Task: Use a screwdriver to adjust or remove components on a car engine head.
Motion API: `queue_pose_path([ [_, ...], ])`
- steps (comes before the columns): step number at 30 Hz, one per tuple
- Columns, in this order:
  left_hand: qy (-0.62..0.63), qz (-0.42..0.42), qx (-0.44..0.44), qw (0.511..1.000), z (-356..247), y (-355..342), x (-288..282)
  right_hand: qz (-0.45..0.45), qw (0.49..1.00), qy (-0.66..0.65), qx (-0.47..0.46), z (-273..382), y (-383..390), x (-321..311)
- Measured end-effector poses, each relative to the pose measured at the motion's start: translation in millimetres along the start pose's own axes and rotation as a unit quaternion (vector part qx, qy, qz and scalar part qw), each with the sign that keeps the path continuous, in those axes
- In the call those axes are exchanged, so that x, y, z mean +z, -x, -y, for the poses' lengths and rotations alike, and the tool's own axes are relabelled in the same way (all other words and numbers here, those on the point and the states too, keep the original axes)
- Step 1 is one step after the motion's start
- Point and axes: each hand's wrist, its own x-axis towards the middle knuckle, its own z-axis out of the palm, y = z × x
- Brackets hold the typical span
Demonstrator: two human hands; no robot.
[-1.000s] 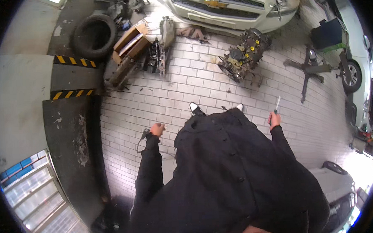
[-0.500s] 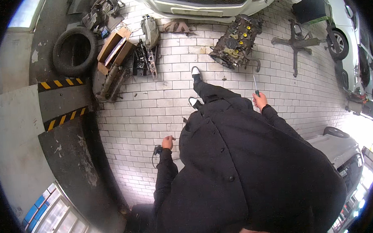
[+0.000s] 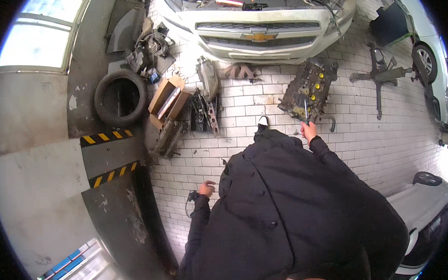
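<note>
In my right hand [image 3: 309, 131] is a screwdriver [image 3: 306, 109], its dark handle wrapped by the fingers and its thin shaft pointing ahead. Seen from above, the shaft overlaps the near end of a greasy engine [image 3: 302, 91] with several yellow caps, which lies on the floor. Whether the tip touches it I cannot tell; it looks held well above. My left hand [image 3: 206, 188] hangs at my side with its fingers loosely apart and nothing visible in it. Just beside its wrist is a small black object [image 3: 192, 196] with a thin cable.
Ahead stands a white car [image 3: 274, 43] with its engine bay exposed. Left of the engine lie metal parts [image 3: 205, 113], an open cardboard box [image 3: 162, 110] and a tyre [image 3: 121, 97] near the wall. A cross-shaped metal stand [image 3: 377, 76] is at right, by another white car [image 3: 431, 83].
I have stepped forward, and the engine and white car are nearer. The screwdriver now overlaps the engine in view. My left hand's fingers have loosened from a more curled shape.
</note>
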Motion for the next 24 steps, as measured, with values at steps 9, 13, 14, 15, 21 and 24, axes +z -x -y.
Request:
queue_pose_path([
  [9, -0.121, -0.05, 0.193, 0.972, -201.4, -81.8, -59.2, -0.091, 0.986, -0.132, -0.054, 68.2, -12.1, -30.8],
  [13, 0.027, 0.038, 0.172, 0.984, -260.5, -123.6, -84.4, -0.196, 0.964, -0.18, -0.013, 0.7, -1.1, -66.2],
  [14, 0.066, 0.058, 0.146, 0.985, -291.8, -116.7, -83.2, -0.217, 0.958, -0.189, -0.005, -30.1, 3.7, -74.5],
  [15, 0.074, 0.051, 0.133, 0.987, -309.8, -122.8, -86.1, -0.237, 0.949, -0.208, 0.024, -57.5, 12.3, -77.3],
  [21, -0.078, 0.121, 0.213, 0.966, -398.9, -193.9, -105.7, -0.334, 0.88, -0.308, 0.136, -118.3, 105.2, -21.4],
  [24, -0.371, 0.117, 0.512, 0.766, -423.1, -283.9, -117.7, -0.371, 0.86, -0.323, 0.134, -113.4, 130.8, 26.7],
])
